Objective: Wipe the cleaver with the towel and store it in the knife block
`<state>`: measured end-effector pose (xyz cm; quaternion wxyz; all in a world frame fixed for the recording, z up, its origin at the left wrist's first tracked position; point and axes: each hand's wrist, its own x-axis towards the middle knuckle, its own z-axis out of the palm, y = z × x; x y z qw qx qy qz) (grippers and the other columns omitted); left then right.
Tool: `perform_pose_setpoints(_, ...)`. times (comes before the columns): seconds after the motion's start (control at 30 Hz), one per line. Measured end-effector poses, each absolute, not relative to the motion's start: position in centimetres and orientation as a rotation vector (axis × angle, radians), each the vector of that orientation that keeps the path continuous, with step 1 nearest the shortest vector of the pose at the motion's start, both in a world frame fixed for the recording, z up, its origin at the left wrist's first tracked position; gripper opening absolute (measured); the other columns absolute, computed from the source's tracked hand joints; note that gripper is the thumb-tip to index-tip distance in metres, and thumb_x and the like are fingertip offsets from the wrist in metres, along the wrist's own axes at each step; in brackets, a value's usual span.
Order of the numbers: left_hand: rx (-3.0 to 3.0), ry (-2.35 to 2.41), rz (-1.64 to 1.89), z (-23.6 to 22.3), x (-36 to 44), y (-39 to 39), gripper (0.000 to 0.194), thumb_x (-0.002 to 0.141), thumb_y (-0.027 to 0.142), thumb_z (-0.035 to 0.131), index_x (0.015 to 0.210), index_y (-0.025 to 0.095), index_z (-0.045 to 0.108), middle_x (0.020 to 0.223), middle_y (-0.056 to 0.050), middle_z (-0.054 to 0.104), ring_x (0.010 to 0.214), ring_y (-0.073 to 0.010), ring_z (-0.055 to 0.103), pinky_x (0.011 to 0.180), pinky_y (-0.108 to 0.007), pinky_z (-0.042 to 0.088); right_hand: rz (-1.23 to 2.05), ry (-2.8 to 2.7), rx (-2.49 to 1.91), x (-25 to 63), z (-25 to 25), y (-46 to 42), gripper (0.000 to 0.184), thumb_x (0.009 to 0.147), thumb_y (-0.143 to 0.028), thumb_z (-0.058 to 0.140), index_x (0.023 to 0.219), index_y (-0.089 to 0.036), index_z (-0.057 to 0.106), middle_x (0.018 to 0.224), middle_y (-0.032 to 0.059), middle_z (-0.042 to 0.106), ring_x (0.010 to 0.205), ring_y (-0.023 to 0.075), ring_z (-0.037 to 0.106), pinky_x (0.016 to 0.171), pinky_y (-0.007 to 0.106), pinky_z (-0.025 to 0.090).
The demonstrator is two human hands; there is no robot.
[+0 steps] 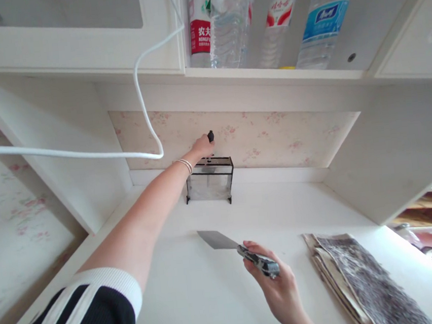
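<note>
My right hand (275,278) is closed around the dark patterned handle of a knife (218,239), held above the white surface with its broad grey blade pointing left. My left arm reaches far forward. At its end, my left hand (202,147) is closed on a black handle (211,136) above a clear knife rack (208,185) with a black frame. Whatever joins that handle is mostly hidden by the hand and the rack's top. The rack stands upright at the back of the surface, against the wall.
A folded, furry grey-brown cloth (368,274) lies at the right. Overhead, a shelf (269,75) holds several plastic bottles (226,28). A white cable (141,98) hangs across the upper left. White side panels (397,144) bound the nook.
</note>
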<state>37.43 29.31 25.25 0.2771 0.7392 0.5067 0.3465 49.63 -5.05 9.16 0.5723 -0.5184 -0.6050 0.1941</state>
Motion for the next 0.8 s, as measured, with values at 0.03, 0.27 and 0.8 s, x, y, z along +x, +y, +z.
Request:
perform_pose_setpoints(0.03,1.999,1.346,0.962,26.1,37.3,29.4,0.033,0.089,0.032,0.058,0.113,0.011,0.052,0.096,-0.018,0.069,0.073,-0.0212,0.070,0.071,-0.033,0.053,0.461,-1.427,-1.215,49.6,9.1,-5.1,0.022,0.085,-0.028,0.066,0.106,-0.027,0.067,0.112,0.0066,0.071,0.103,0.0250,0.069,0.085,0.035,0.060)
perform_pose_setpoints(0.27,2.076,1.136,1.139,31.8,35.4,29.4,0.024,0.090,0.032,0.056,0.107,0.016,0.053,0.104,-0.014,0.064,0.073,-0.0191,0.070,0.067,-0.032,0.057,0.487,-1.447,-1.203,49.1,7.8,-4.7,0.022,0.085,-0.026,0.066,0.107,-0.028,0.066,0.113,0.0059,0.071,0.105,0.0239,0.068,0.086,0.033,0.059)
perform_pose_setpoints(0.8,1.735,1.026,1.568,34.2,35.4,29.1,0.020,0.089,0.029,0.058,0.104,0.017,0.052,0.109,-0.011,0.061,0.069,-0.0134,0.067,0.064,-0.028,0.058,0.375,-1.597,-1.026,45.4,7.8,-4.4,0.032,0.084,-0.014,0.065,0.112,-0.029,0.061,0.114,0.0054,0.070,0.104,0.0226,0.068,0.086,0.034,0.060)
